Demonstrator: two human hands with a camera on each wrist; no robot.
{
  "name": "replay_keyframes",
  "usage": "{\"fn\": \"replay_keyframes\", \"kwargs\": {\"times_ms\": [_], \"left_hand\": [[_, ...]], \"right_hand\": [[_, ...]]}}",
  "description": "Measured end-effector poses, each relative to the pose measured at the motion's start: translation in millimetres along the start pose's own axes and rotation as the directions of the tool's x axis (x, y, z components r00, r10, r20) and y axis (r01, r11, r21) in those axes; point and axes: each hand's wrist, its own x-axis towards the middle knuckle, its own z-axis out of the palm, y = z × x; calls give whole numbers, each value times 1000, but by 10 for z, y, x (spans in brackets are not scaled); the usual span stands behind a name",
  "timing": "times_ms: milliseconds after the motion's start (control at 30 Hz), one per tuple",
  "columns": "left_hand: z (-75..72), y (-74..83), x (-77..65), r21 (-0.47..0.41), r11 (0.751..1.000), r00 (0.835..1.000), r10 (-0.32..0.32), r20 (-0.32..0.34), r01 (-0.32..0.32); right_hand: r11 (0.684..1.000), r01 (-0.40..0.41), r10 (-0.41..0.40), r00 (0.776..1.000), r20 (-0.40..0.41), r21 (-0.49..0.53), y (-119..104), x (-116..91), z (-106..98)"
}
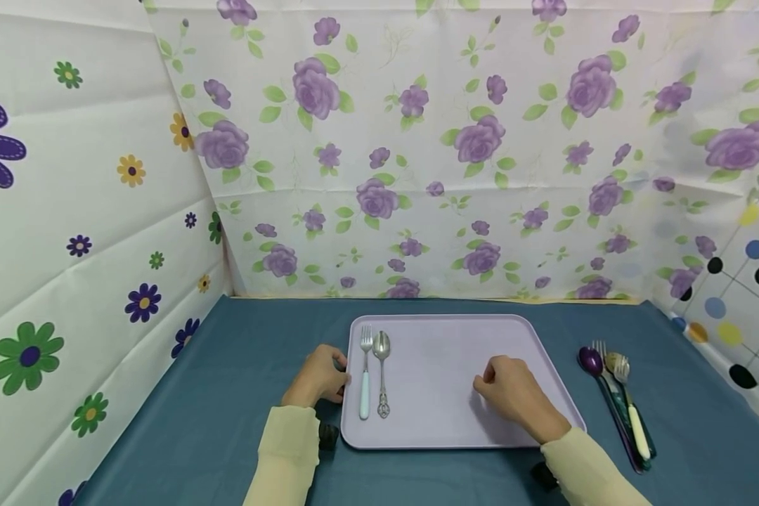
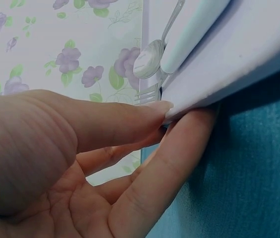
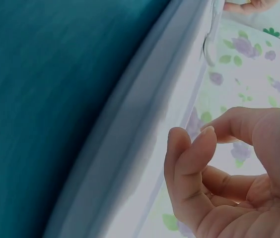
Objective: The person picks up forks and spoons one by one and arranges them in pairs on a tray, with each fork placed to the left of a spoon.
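Note:
A pale lilac tray [image 1: 443,379] lies on the blue cloth. My left hand [image 1: 319,376] is at its left edge; in the left wrist view the thumb is at the rim's top and a finger reaches beneath, pinching the tray. On the tray's left side lie a fork [image 1: 365,372] with a light blue handle and, beside it, a silver spoon [image 1: 382,372] with an ornate handle, both heads pointing away from me. Over the tray's right part is my right hand [image 1: 515,393], its fingers curled and thumb tip close to them, holding nothing.
To the right of the tray, a bunch of cutlery lies on the cloth: a purple spoon [image 1: 591,362], a fork with a cream handle [image 1: 635,422] and other pieces partly covered. Flower-patterned sheets [image 1: 417,246] stand at the back and left, a dotted one [image 1: 734,295] at the right.

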Motion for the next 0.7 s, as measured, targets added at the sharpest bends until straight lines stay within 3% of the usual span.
{"fn": "replay_keyframes", "kwargs": {"times_ms": [700], "left_hand": [[-1, 31, -9, -2, 1000, 1000, -29, -2, 29]], "right_hand": [[995, -82, 84, 996, 31, -63, 451, -170, -255]]}}
